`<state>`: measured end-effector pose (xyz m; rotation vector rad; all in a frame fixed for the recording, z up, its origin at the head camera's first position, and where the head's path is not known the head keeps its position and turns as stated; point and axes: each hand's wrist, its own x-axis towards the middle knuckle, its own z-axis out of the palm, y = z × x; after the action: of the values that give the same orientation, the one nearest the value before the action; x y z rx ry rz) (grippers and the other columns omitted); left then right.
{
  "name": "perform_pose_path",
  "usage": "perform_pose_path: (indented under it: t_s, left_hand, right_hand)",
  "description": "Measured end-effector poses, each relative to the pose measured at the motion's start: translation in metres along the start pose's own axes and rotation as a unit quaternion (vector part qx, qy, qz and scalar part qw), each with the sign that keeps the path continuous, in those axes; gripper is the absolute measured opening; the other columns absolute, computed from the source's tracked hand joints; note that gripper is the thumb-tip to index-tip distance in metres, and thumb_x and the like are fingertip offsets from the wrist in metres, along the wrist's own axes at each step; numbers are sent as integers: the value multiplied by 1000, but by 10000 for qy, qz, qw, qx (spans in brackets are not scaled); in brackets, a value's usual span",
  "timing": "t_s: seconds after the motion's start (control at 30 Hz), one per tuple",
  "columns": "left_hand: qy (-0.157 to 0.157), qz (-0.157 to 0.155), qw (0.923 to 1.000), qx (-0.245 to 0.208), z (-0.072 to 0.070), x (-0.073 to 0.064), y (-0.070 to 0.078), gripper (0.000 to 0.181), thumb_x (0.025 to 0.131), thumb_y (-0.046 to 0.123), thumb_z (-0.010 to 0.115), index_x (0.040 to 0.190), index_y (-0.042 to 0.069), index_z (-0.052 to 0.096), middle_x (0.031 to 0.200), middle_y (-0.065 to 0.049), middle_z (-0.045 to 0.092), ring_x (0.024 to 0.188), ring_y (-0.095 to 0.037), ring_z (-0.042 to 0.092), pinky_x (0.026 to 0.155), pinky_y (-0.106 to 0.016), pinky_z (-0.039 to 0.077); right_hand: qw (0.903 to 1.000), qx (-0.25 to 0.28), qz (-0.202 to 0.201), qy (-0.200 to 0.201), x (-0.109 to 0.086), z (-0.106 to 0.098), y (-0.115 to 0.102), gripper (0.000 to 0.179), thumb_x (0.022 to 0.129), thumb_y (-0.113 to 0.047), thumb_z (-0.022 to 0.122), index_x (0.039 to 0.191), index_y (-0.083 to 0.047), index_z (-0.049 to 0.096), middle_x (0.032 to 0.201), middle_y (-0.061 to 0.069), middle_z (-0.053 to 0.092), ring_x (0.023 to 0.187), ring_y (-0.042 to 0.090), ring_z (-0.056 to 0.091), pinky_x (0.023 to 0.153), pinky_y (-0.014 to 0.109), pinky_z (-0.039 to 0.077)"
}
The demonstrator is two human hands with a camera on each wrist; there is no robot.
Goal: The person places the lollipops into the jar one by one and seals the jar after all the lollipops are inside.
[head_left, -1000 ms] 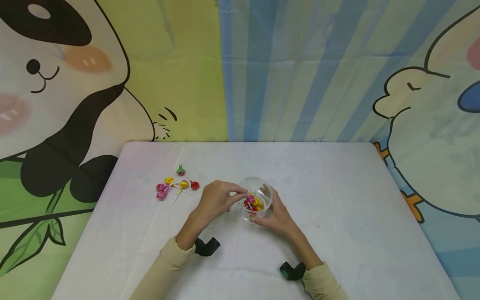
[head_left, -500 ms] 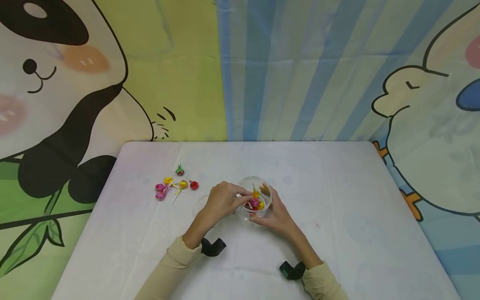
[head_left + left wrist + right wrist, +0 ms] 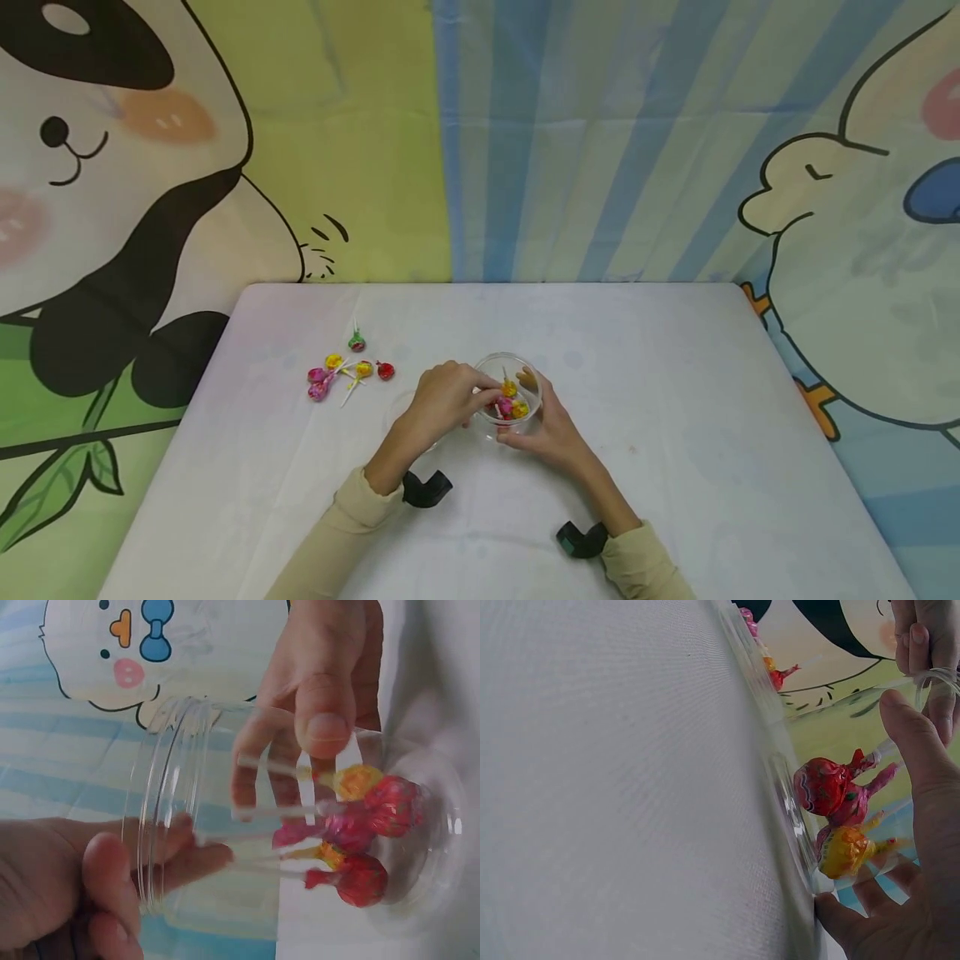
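Note:
A clear jar [image 3: 534, 417] with a ridged mouth stands upright on the table, several wrapped lollipops inside. In the left wrist view red [image 3: 362, 880], pink [image 3: 351, 831] and yellow lollipops [image 3: 357, 782] sit at its bottom, white sticks toward the mouth. My right hand [image 3: 557, 429] wraps the jar's side, thumb and fingers spread round the wall. My left hand [image 3: 447, 398] reaches over the rim from the left. Two of its digits are inside the mouth, pinching the end of a stick that leads to the pink lollipop. The right wrist view shows red [image 3: 825, 785] and yellow lollipops [image 3: 845, 853] through the wall.
Left of the jar lie several loose lollipops: a green one [image 3: 357, 342], a red one [image 3: 386, 371], yellow ones [image 3: 363, 369] and pink ones [image 3: 318, 390]. A faint clear round lid [image 3: 392, 407] lies partly behind my left wrist. A printed cloth [image 3: 585, 150] hangs behind the white table [image 3: 660, 350].
My left hand has moved right and deeper into the jar's mouth. The lollipops inside have shifted, and a yellow one now shows with its stick upright. My right hand keeps its grip.

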<state>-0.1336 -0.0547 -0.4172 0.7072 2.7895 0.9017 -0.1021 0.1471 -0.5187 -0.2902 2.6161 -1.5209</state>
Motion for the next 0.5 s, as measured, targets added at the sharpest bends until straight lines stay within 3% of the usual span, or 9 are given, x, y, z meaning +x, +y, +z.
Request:
perform_pose_path:
  t_s: [0.1,0.2,0.27,0.37,0.5]
  left_hand:
    - [870,332,9954,-242,0,-13,-8,25,87,25,72,110,15,75,85,1,76,40,5,47,44,-18,36]
    - [1901,714,9782,-438,-2,-35,-21,30,84,20,75,113,14,73,103,0,75,45,7,48,45,-13,38]
    - [2308,772,9689,-453,-4,-52,-32,33,82,18,78,114,12,72,104,-1,75,47,7,48,45,-11,37]
    - [2490,414,9670,-348,-3,-79,-49,35,78,16,80,112,12,73,101,0,75,46,10,45,44,-9,34]
    - [2399,-347,9700,-182,4,-110,-72,33,78,15,81,110,14,73,99,3,75,45,14,44,42,-11,32]
  right_hand:
    - [10000,28,-57,-22,1,2,0,106,70,-29,87,151,-18,20,151,11,41,139,34,41,111,59,33]
    - [10000,71,-47,-41,1,3,-1,106,70,-28,87,152,-19,20,151,10,41,140,33,40,112,58,32]
    - [10000,67,-4,-36,0,3,-1,106,69,-29,87,151,-19,21,150,9,42,140,33,39,112,58,32]
    - [9999,42,116,-5,-1,2,-2,106,68,-30,88,151,-20,21,150,7,42,141,31,38,113,57,31]
    - [9999,3,146,-22,-1,1,-1,107,68,-31,88,151,-21,20,151,5,41,142,31,37,113,56,31]
